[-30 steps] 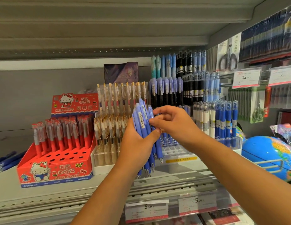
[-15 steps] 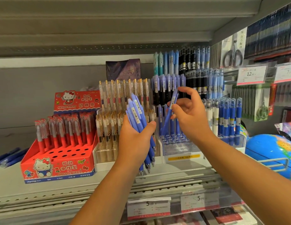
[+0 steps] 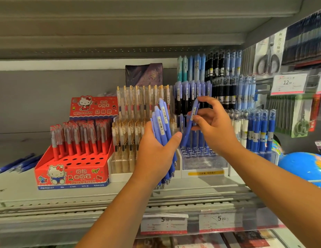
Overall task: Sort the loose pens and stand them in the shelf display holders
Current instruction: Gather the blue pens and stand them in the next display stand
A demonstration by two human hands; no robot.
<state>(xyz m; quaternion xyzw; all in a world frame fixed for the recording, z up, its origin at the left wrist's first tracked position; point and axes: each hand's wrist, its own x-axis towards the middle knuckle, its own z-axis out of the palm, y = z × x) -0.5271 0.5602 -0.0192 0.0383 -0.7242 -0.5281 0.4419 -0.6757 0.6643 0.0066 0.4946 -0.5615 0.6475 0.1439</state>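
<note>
Two hands (image 3: 154,158) (image 3: 217,129), one pen bundle (image 3: 161,126), one single pen (image 3: 188,127), one globe (image 3: 303,167)

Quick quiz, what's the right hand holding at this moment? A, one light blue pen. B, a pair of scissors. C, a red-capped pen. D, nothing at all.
A: the right hand pinches a single light blue pen above the clear holder, while the left hand grips the bundle of pens.

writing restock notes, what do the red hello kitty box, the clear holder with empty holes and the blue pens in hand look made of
Red Hello Kitty box: probably printed cardboard; flat folded panels, punched holes.
Clear holder: hard glossy plastic; its front wall is see-through.
Blue pens: opaque plastic, matte, maybe rubbery-coated; barrels show no glare.
</note>
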